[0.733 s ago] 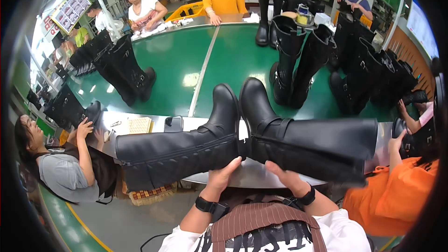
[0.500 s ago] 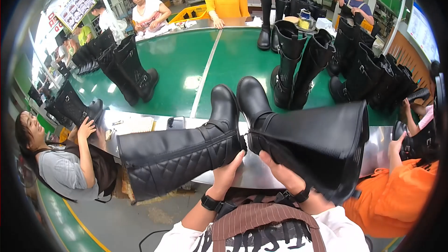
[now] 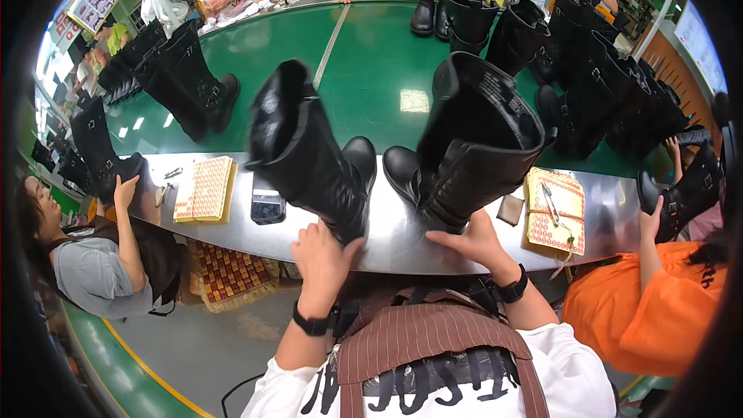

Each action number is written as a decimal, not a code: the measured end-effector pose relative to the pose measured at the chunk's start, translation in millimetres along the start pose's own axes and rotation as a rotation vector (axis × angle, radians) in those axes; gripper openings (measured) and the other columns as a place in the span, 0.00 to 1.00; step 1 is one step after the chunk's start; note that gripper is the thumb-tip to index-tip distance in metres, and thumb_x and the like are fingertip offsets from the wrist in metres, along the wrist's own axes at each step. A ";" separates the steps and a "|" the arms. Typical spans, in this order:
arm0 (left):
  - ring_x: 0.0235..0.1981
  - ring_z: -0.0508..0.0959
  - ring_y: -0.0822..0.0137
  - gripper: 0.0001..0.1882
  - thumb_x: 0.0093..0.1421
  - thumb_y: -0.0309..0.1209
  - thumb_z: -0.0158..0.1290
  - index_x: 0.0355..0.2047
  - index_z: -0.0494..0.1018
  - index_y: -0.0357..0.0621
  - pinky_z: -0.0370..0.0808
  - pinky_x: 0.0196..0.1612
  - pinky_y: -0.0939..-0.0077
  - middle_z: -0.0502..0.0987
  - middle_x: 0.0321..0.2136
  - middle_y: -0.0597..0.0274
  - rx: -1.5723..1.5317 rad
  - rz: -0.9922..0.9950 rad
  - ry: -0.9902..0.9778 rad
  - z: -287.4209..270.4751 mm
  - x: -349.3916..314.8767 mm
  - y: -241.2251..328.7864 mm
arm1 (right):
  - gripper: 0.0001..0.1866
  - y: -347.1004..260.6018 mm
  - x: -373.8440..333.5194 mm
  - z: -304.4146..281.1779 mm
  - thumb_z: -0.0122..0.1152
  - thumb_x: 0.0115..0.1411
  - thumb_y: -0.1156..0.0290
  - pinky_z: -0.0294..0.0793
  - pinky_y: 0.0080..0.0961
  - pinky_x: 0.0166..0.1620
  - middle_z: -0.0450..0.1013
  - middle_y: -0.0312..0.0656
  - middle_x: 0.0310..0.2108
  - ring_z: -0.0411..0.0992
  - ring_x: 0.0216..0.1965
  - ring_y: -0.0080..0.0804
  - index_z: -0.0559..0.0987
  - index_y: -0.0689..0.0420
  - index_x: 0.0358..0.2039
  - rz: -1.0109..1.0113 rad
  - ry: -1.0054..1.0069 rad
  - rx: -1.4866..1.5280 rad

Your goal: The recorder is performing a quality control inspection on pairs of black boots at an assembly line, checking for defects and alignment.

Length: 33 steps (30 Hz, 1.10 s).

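Two tall black boots stand on the metal strip in front of me, toes pointing away and shafts open at the top. The left-hand boot (image 3: 309,147) leans to the left. My left hand (image 3: 319,257) wraps its heel, thumb toward the middle. At the heel of the right-hand boot (image 3: 472,139) is my right hand (image 3: 474,246), its thumb stretched inward and its other fingers gripping the far side, partly hidden. Pale print shows inside this boot's shaft.
Tag booklets (image 3: 205,190) and a phone (image 3: 268,203) lie left of the boots. To the right are a pen (image 3: 550,203) on another booklet and a small brown square (image 3: 510,210). More boots (image 3: 186,77) stand on the green table (image 3: 371,39). Co-workers sit close on both sides.
Both boots have swung from lying sideways, shafts outward, to standing on the metal strip with shafts up. My hands now sit at the heels. The view has tilted downward.
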<state>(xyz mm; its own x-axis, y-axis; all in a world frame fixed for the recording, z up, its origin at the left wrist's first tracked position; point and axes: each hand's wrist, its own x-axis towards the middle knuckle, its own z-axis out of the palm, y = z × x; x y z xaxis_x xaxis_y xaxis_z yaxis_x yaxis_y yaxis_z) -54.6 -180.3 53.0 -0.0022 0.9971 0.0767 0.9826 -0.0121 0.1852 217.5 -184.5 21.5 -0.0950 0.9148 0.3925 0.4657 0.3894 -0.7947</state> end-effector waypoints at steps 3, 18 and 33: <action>0.29 0.78 0.50 0.24 0.54 0.47 0.60 0.33 0.76 0.34 0.74 0.34 0.61 0.78 0.25 0.48 -0.087 0.030 -0.199 -28.8 -20.8 9.0 | 0.32 2.7 -7.6 3.4 0.71 0.48 0.69 0.71 0.33 0.52 0.74 0.50 0.45 0.73 0.47 0.43 0.70 0.62 0.53 0.187 -0.024 0.016; 0.21 0.77 0.72 0.12 0.61 0.34 0.55 0.32 0.74 0.35 0.72 0.25 0.80 0.79 0.22 0.61 -1.097 0.024 -0.876 87.3 36.8 80.9 | 0.28 8.2 -26.9 -30.7 0.72 0.48 0.62 0.72 0.32 0.50 0.76 0.48 0.44 0.75 0.46 0.40 0.76 0.58 0.49 0.190 -0.048 0.018; 0.10 0.59 0.81 0.17 0.66 0.34 0.47 0.22 0.73 0.38 0.56 0.17 0.85 0.63 0.07 0.73 -1.585 0.218 -1.259 -35.9 59.2 91.7 | 0.20 10.1 -19.4 -19.7 0.70 0.47 0.70 0.74 0.31 0.44 0.77 0.49 0.34 0.77 0.38 0.41 0.78 0.59 0.42 0.197 0.008 0.048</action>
<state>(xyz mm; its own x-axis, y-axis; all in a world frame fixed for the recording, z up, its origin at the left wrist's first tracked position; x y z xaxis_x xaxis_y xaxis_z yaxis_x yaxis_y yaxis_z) 28.7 -125.1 109.7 0.8586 0.4512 -0.2432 -0.0449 0.5388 0.8412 241.4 -200.5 15.0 0.0005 0.9730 0.2308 0.4324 0.2078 -0.8774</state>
